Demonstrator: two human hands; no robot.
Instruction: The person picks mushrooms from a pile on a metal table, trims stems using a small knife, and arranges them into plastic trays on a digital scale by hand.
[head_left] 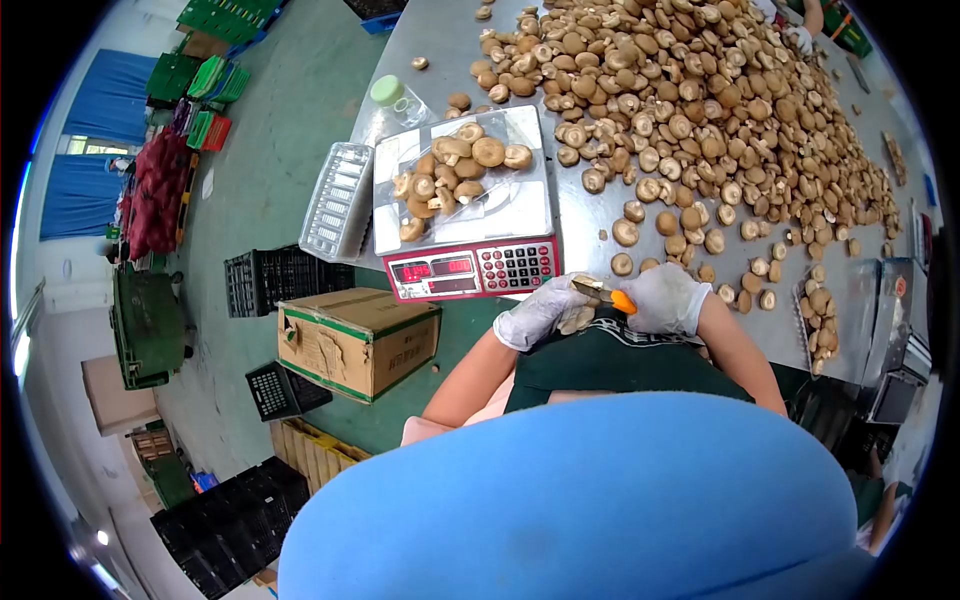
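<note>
Mushroom [577, 319]: one, gripped in left hand [540, 312]
Knife [607, 294]: one, orange-handled, gripped in right hand [664, 299]
Hands: two, gloved, close together at desk [575, 225] edge

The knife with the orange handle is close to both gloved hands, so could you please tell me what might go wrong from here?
1. The knife is between the left hand and right hand; a slip could cut a thin glove.
2. The mushrooms heaped on the scale might roll off its tray.
</note>
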